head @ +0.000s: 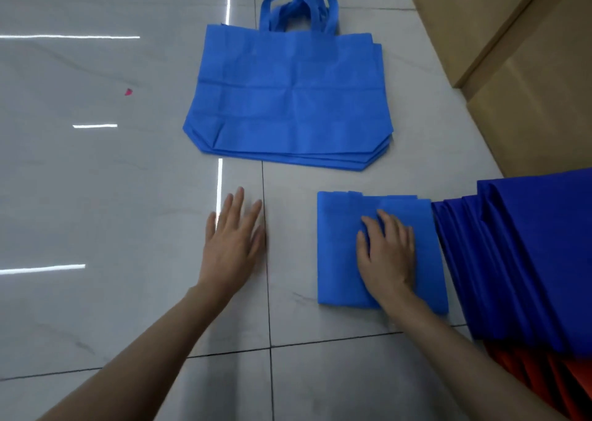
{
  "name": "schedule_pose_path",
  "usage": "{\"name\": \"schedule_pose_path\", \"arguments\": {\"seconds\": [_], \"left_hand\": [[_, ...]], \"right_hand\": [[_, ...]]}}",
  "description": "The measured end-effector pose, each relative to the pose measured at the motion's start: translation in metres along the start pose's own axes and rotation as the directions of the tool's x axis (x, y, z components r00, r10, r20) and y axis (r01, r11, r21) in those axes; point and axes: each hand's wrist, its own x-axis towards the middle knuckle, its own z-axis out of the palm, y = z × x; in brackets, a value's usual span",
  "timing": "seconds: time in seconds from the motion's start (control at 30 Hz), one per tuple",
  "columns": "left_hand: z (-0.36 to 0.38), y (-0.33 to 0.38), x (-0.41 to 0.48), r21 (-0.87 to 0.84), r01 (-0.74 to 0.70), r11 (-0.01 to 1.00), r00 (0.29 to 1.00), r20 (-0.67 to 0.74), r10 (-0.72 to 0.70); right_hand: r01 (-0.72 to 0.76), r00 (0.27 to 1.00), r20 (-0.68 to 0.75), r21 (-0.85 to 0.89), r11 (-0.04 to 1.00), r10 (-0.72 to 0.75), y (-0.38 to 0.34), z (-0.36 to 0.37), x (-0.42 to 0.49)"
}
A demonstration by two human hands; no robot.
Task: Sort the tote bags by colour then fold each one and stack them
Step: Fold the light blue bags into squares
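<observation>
Well, I judge the step in hand to be pressing the last fold flat. My right hand [389, 254] lies on the folded light-blue tote bag [339, 260] at lower centre-right of the frame. Its fingers are a little bent and close together, their tips bearing down on the cloth rather than wrapped round it. My left hand [234, 244] is left of it over the tiled floor [96, 196], fingers straight and slightly fanned, holding nothing. Whether it touches the tile I cannot tell.

To do this well, I would sweep the right palm from the middle toward the edges so the creases set. I would also square the top edge, where the layers step unevenly, and bring the left hand over to pin a corner. The packet lies just beside the row of dark-blue bags [528, 244] at right, so it wants its own spot apart from that shade. The pile of flat light-blue tote bags [288, 100] lies at upper centre, handles [299, 4] pointing up the frame.

I cannot count the bags in that pile. The dark-blue row and the orange bags [528, 369] beneath it run off the right edge. The cardboard boxes [512, 36] at upper right are cropped, and the pink scrap [128, 92] at upper left is too small to name.
</observation>
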Motion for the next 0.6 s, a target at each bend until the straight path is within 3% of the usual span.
{"name": "schedule_pose_path", "arguments": {"seconds": [0.1,0.2,0.33,0.5,0.6], "left_hand": [[-0.013,-0.039,-0.001,0.11,0.084,0.99,0.996,0.008,-0.086],[-0.022,-0.058,0.003,0.129,0.198,0.972,0.98,-0.031,-0.196],[-0.015,-0.077,-0.004,0.124,0.326,0.937,0.943,0.021,-0.331],[-0.011,-0.08,-0.005,0.128,0.326,0.937,0.945,-0.003,-0.328],[-0.012,-0.081,-0.004,0.104,0.316,0.943,0.948,-0.005,-0.317]], "right_hand": [[0.155,0.975,-0.185,0.159,0.975,-0.125,-0.041,-0.003,0.03],[0.334,0.942,-0.096,0.179,0.925,-0.321,-0.093,-0.003,0.066],[0.299,0.939,0.139,0.128,0.946,-0.316,-0.128,0.011,0.112],[0.237,0.951,0.206,-0.009,0.972,-0.23,-0.121,0.027,0.149],[0.197,0.963,0.151,0.158,0.968,-0.221,-0.115,0.038,0.151]]}}
